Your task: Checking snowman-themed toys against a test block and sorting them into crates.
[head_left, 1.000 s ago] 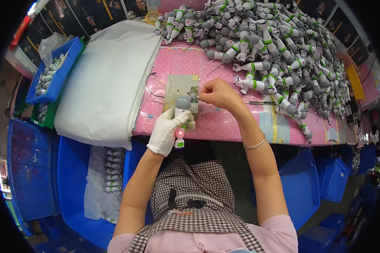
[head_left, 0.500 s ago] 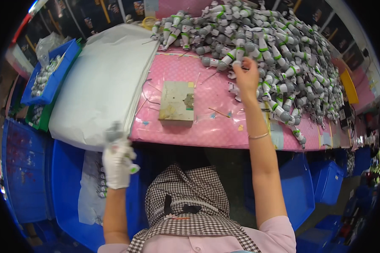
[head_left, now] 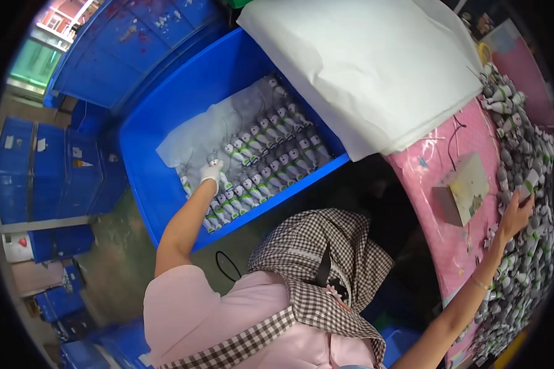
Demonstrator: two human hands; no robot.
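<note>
My left hand [head_left: 210, 175], in a white glove, reaches down into a large blue bin [head_left: 143, 178] on the left. Its fingers are closed round a small white-and-grey figure-like piece [head_left: 214, 162], mostly covered by the glove. Beside it, several like pieces with green bands [head_left: 266, 132] lie in neat rows on a translucent sheet [head_left: 197, 132]. My bare right hand [head_left: 517, 216] is at the heap of such pieces [head_left: 535, 258] on the right, its fingers closed on a white-and-grey piece with a green band [head_left: 527, 184].
A pink-covered table [head_left: 425, 178] carries a grey metal box [head_left: 461, 189] and a stack of white sheeting [head_left: 369, 67] that overhangs the bin's far side. Blue crates [head_left: 37, 172] stand at the left. A dark cable loop [head_left: 228, 265] shows below the bin.
My view has swung left toward the bin. My left hand has carried its piece from beside the table down into the bin's rows. My right hand stays at the heap, now gripping a piece.
</note>
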